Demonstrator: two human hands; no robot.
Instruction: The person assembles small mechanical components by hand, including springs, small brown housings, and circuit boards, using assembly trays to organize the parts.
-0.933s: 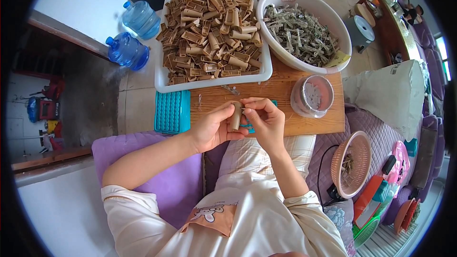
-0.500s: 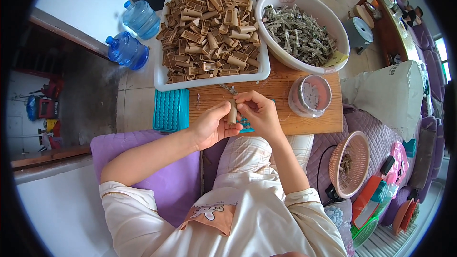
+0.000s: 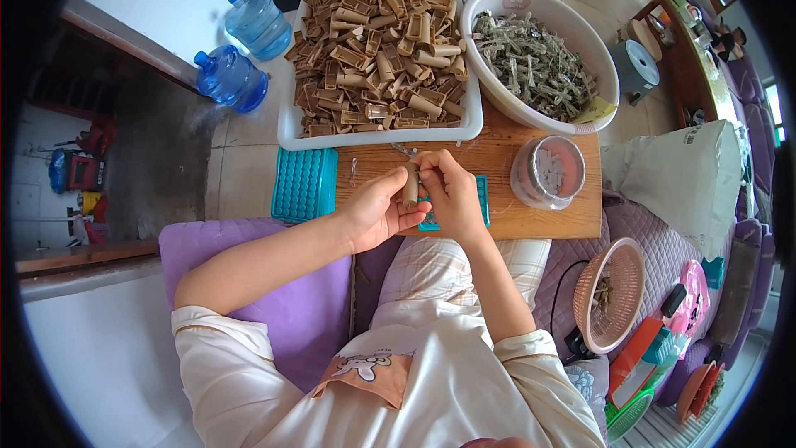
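My left hand (image 3: 375, 209) holds a brown half-round plastic shell (image 3: 411, 186) upright between thumb and fingers. Close against its right side, my right hand (image 3: 453, 199) has thumb and fingertips pinched together at the shell; whatever sits between them is hidden. Under the right hand lies a teal tray (image 3: 482, 199) with small parts in it, mostly covered. Beyond both hands stands a white plastic crate (image 3: 381, 136) heaped with brown shells (image 3: 385, 41) of the same kind. A pale round basin (image 3: 609, 50) beside it holds many clear and greenish small parts (image 3: 531, 62).
A teal dimpled tray (image 3: 304, 187) sits on the left of the wooden table (image 3: 497, 137). To the right is a clear tub (image 3: 548, 172) with whitish bits. A white sack (image 3: 676, 182) and a pink basket (image 3: 609, 294) flank my right; blue water jugs (image 3: 232, 79) stand far left.
The view has shifted slightly, so the table things sit a little farther right. The right hand has closed in nearer the shell, and more of the teal tray shows beside it.
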